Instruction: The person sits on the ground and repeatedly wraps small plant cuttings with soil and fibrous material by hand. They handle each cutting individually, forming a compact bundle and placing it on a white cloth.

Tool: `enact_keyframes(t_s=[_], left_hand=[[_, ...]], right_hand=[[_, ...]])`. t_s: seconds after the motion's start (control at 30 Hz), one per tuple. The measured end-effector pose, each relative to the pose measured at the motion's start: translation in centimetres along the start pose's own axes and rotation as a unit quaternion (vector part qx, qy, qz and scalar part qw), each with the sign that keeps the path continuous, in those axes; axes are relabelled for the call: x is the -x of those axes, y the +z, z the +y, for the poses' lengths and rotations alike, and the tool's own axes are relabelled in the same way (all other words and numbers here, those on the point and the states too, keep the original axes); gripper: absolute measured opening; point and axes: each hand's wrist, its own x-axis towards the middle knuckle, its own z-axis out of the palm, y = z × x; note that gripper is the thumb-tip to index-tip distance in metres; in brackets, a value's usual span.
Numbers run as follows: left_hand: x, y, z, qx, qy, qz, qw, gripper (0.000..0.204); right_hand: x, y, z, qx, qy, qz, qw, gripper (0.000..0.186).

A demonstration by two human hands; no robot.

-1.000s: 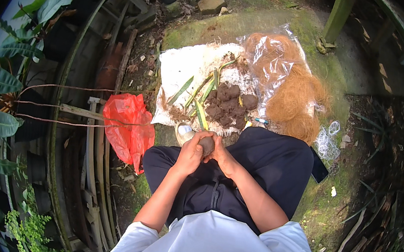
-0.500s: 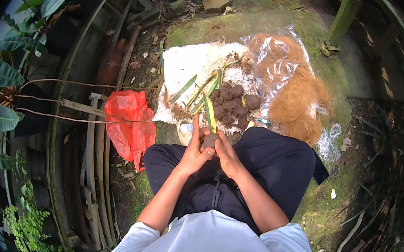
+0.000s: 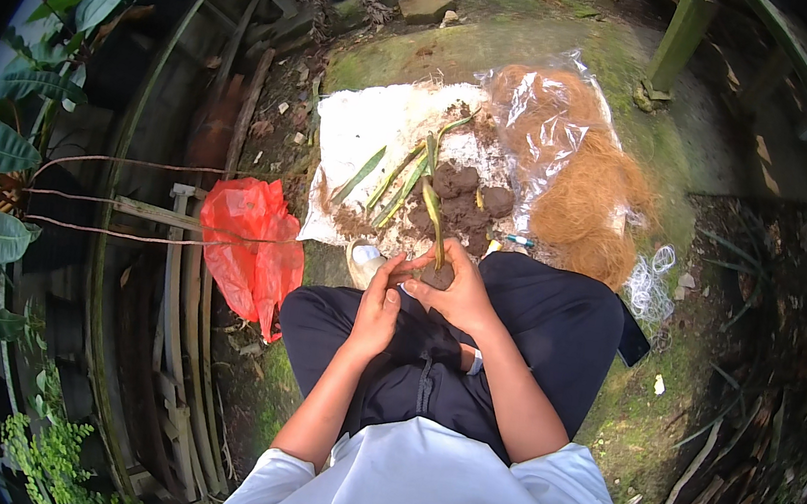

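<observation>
My right hand [image 3: 463, 295] is wrapped round a brown soil ball [image 3: 438, 277] above my lap. A snake plant leaf [image 3: 433, 207], green with yellow edges, sticks up from the ball and leans toward the far side. My left hand [image 3: 381, 305] is beside the ball with its fingers stretched toward it; whether the fingertips touch it is hard to tell. Beyond my hands, a heap of dark soil [image 3: 458, 220] lies on a white sack [image 3: 342, 134]. Several more snake plant leaves [image 3: 363, 175] lie left of the heap.
Brown coconut fibre [image 3: 586, 199] spills from a clear plastic bag [image 3: 543, 98] at the right. A bundle of white string [image 3: 654, 291] lies beside my right knee. Left of my legs is a red plastic bag [image 3: 252, 254]. A wooden post [image 3: 683, 40] stands at the far right.
The leaf has turned in my hands and shows a different side. My left fingers have loosened from the soil ball, while my right hand has shifted round it.
</observation>
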Motion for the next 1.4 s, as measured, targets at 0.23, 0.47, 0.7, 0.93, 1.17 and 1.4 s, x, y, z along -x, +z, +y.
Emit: enact_keyframes(t_s=[0.23,0.47,0.7,0.93,1.17,1.4], left_hand=[[0.6,0.4,-1.2,0.022,-0.011,0.005,1.0,0.074],[0.7,1.7,-1.0,0.032,-0.033,0.017,0.999,0.07],[1.1,0.9,-0.6,-0.021,0.0,0.007,1.0,0.071],[0.3,1.1,0.4,0.35,-0.317,-0.022,0.881,0.065],[0.1,-0.1,1.4,0.269,-0.325,-0.063,0.905,0.052],[-1.2,-0.2,0.3,0.174,-0.177,0.056,0.967,0.056]], right_hand=[[0.4,0.3,0.0,0.1,0.017,0.006,0.995,0.018],[0.5,1.3,0.9,0.088,-0.044,0.014,0.995,0.02],[0.6,1.4,0.7,0.074,-0.026,0.0,0.997,0.036],[0.7,1.1,1.6,0.185,-0.082,-0.065,0.977,0.058],[0.9,1.0,-1.0,0.327,-0.179,-0.051,0.926,0.062],[0.2,0.5,0.8,0.142,0.038,-0.057,0.988,0.062]])
